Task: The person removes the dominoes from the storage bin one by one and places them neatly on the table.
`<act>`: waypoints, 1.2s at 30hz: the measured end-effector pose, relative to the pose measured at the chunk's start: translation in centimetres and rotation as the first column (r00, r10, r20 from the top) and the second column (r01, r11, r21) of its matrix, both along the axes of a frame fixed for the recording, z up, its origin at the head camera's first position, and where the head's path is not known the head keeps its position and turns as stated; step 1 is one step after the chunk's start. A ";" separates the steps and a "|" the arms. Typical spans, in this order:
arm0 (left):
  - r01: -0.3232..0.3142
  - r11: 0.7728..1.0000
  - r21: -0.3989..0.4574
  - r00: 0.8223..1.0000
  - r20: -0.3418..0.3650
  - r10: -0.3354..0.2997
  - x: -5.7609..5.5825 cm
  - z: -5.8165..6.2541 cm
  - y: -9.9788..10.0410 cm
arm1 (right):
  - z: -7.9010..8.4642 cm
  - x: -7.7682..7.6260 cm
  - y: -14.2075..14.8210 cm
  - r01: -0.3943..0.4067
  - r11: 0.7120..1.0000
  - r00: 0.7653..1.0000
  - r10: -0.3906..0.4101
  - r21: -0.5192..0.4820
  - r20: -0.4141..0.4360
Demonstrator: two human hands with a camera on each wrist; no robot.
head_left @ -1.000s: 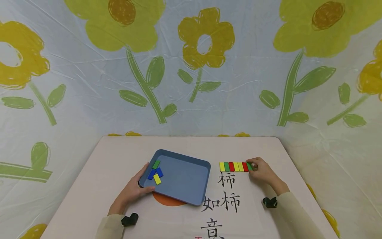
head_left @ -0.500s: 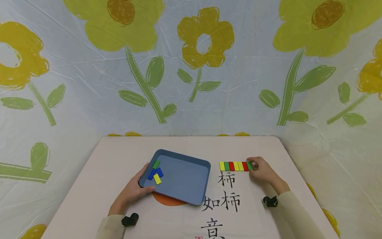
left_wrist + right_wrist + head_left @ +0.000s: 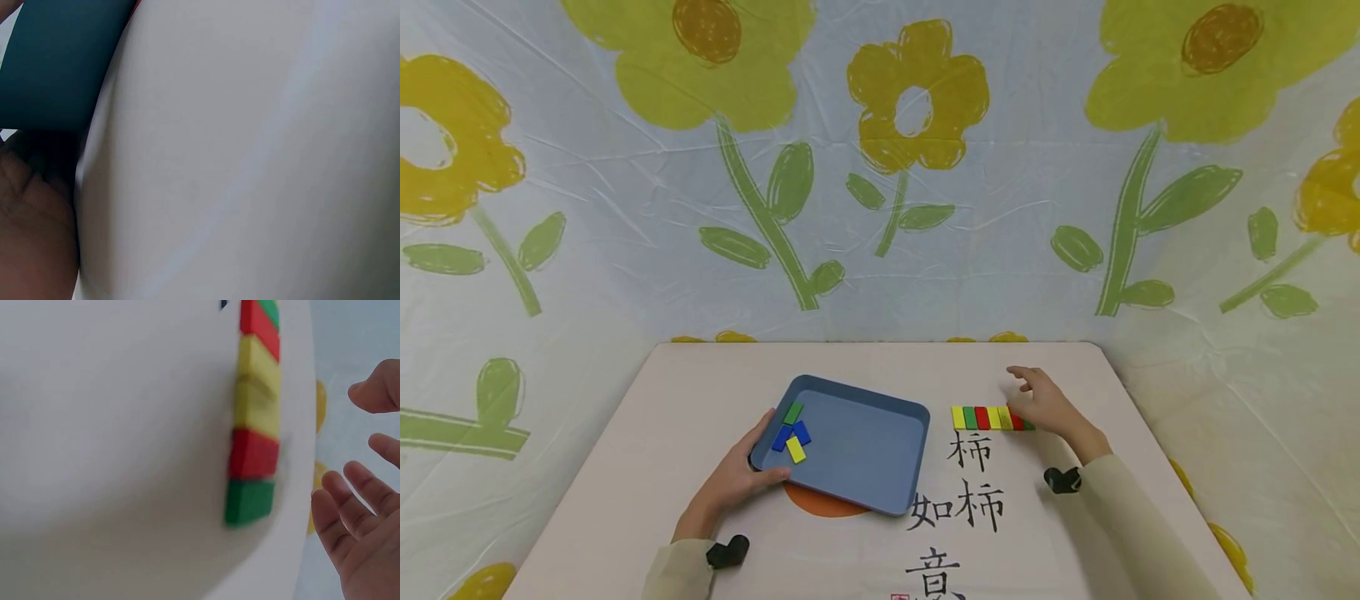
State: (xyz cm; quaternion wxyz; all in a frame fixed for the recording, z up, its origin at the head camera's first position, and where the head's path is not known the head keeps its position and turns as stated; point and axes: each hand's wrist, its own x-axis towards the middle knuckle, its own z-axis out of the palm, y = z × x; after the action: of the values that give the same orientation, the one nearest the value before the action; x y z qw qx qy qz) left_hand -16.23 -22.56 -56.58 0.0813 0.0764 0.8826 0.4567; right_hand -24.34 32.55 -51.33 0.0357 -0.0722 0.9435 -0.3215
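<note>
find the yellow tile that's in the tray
In the head view, the yellow tile lies on the left side of the blue tray, just below two blue tiles and close to the left hand.

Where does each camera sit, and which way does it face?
Head: on the head, looking forward and down at tray and block row; left hand and right hand show.
Left wrist: faces table and tray; part of that hand shows.
Right wrist: faces block row; that hand shows.
Head and right wrist share the block row.
</note>
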 end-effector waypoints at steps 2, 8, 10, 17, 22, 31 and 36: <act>-0.001 1.000 -0.001 1.000 0.006 0.001 0.0 0.1 0.0 | 0.3 -0.7 -1.3 -0.023 1.000 1.000 0.023 -0.005 0.001; -0.010 1.000 -0.007 1.000 0.021 0.010 0.1 0.2 -0.1 | 1.0 -2.2 -6.4 -0.142 0.989 0.990 0.142 -0.036 0.015; -0.011 1.000 -0.009 1.000 0.024 0.011 0.1 0.2 -0.1 | 1.4 -2.4 -8.3 -0.186 0.981 0.982 0.187 -0.049 0.021; -0.009 1.000 -0.017 1.000 0.027 0.010 -0.1 0.0 -0.1 | 2.2 -3.2 -14.5 -0.330 0.943 0.944 0.330 -0.045 -0.010; -0.008 1.000 -0.013 1.000 0.024 0.009 -0.1 0.2 -0.1 | 2.4 -3.3 -18.3 -0.389 0.919 0.921 0.388 -0.064 -0.032; -0.016 1.000 0.005 0.999 0.044 0.016 -0.2 0.1 -0.1 | 1.3 -2.8 -23.6 -0.496 0.864 0.868 0.492 -0.085 -0.068; -0.011 1.000 0.010 0.999 0.051 0.011 -0.3 0.1 -0.1 | 0.4 -2.1 -26.2 -0.523 0.846 0.852 0.523 -0.099 -0.028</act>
State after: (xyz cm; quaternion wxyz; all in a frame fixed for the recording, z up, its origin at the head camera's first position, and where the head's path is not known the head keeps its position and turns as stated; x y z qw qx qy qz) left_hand -16.51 -22.62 -56.50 0.1007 0.0604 0.8784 0.4632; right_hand -26.45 6.40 -50.89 0.1180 -0.3282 0.8703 -0.3478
